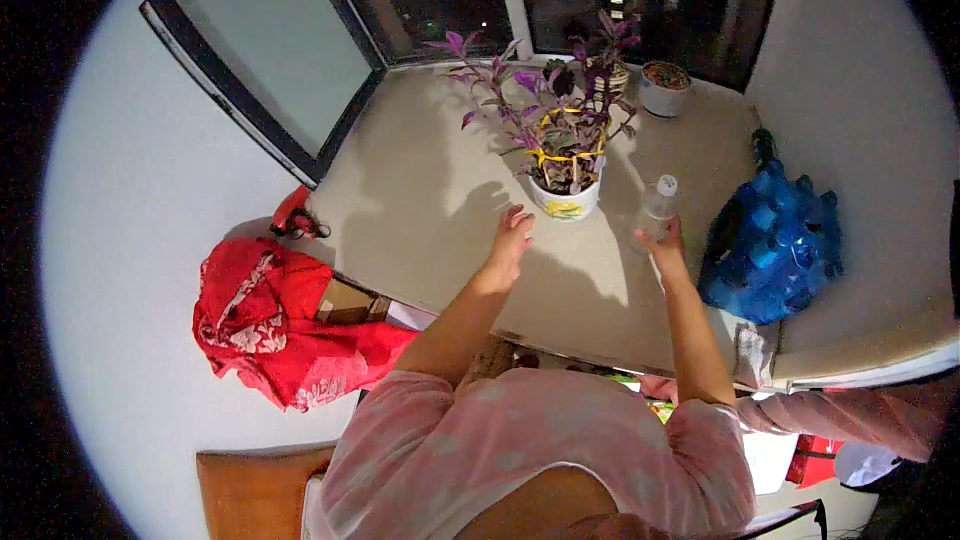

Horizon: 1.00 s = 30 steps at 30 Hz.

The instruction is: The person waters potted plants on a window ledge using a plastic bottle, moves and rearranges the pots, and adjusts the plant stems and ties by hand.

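Soft shadows spread left of the plant [570, 140] across the moderately lit sill [385, 210]; the far window [430, 0] is dark. Wide-angle distortion bends straight edges, grainy black fills the corners, and fine detail looks soft.

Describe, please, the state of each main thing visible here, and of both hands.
Plant pot: upright
Purple plant: standing, bound with yellow ties
Clear bottle: upright, white top on
Rear pot: upright
Window panel: appears swung open
Blue plastic bag: bunched up
Red cloth: rumpled
Left hand: open, near the plant pot
Right hand: closed around the bottle
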Tool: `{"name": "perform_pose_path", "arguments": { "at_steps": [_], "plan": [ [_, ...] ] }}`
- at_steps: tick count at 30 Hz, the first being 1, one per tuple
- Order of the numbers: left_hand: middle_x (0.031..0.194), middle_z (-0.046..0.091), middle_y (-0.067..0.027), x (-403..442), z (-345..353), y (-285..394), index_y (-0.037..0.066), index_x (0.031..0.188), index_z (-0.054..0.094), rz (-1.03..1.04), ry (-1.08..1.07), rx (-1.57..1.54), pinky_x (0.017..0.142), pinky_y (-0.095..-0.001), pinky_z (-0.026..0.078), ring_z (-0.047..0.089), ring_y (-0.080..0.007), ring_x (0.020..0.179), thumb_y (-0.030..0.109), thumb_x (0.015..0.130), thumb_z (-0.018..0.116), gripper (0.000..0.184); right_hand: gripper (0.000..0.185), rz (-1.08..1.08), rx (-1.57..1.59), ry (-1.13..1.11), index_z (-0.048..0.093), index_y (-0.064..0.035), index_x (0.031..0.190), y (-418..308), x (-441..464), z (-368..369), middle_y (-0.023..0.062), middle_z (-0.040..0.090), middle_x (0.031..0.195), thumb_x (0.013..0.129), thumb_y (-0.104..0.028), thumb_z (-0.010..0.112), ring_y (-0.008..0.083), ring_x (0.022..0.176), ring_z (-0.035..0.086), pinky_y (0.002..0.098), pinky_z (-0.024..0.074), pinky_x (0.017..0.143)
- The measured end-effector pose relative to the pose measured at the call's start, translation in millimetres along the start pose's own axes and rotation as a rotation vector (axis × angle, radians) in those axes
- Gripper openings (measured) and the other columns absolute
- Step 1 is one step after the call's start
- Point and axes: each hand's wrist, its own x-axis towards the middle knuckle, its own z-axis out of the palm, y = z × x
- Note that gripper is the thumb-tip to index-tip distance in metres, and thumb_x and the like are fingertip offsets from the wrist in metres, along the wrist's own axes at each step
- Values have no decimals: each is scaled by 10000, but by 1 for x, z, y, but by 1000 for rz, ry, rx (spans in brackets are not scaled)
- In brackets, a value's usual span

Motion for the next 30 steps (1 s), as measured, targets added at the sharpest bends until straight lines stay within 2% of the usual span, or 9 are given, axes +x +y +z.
{"name": "perform_pose_path", "arguments": {
  "at_steps": [2,5,8,11,17,23,24,29,30],
  "plan": [
    [1226,480,-14,-14,1,12,156,1258,429,22,-38,45,922,-357,338,424,-156,1132,298,820,600,491,982,109,112,-90,251,-42,1379,2,6,2,175,416,1310,626,-348,801,316,1165,437,426,415,937],
    [1192,513,5,-27,3,21,155,1199,495,36,-104,68,912,-347,334,438,-139,1114,284,819,602,415,976,-68,-128,-19,250,-18,1374,20,12,10,202,440,1293,637,-353,795,320,1113,492,412,406,949],
    [1140,527,24,-34,10,29,166,1140,511,41,-130,62,889,-332,334,448,-112,1078,237,824,597,335,953,154,-20,-99,280,11,1356,-44,-10,6,215,420,1315,642,-346,801,307,1130,490,382,385,969],
    [1090,550,41,-26,16,24,170,1095,525,50,-139,90,871,-325,335,467,-101,1040,215,824,600,285,904,43,-123,-159,326,18,1335,-29,-13,4,214,440,1298,648,-324,804,292,1145,483,359,385,967],
    [1052,576,45,-11,28,18,167,1043,558,30,-189,58,848,-316,341,493,-105,1000,231,811,625,250,858,-36,126,-75,370,13,1309,-3,-23,23,190,482,1265,637,-279,816,293,1142,485,367,386,961],
    [1009,600,36,1,26,31,160,1019,575,41,-177,49,825,-308,348,516,-107,955,216,814,624,218,707,-220,-6,46,433,12,1234,10,-13,42,169,497,1237,671,-224,791,298,1145,473,377,380,952],
    [1003,604,35,5,24,31,159,1017,578,57,-177,45,820,-306,349,519,-106,947,211,817,622,211,662,-261,-42,159,444,8,1215,1,-14,42,163,503,1219,685,-206,778,289,1126,480,380,385,939],
    [959,574,22,21,5,59,108,1053,570,192,-117,-29,804,-259,371,491,-88,904,171,839,617,228,381,-355,-187,558,535,-12,1104,-103,-41,32,126,566,1084,773,-116,691,234,987,545,373,432,849],
    [944,565,19,28,0,62,85,1061,565,227,-102,-63,807,-245,379,483,-84,881,149,849,615,227,325,-349,-177,461,553,-12,1076,-123,-44,38,122,579,1058,790,-109,672,220,962,558,365,442,827]
  ]
}}
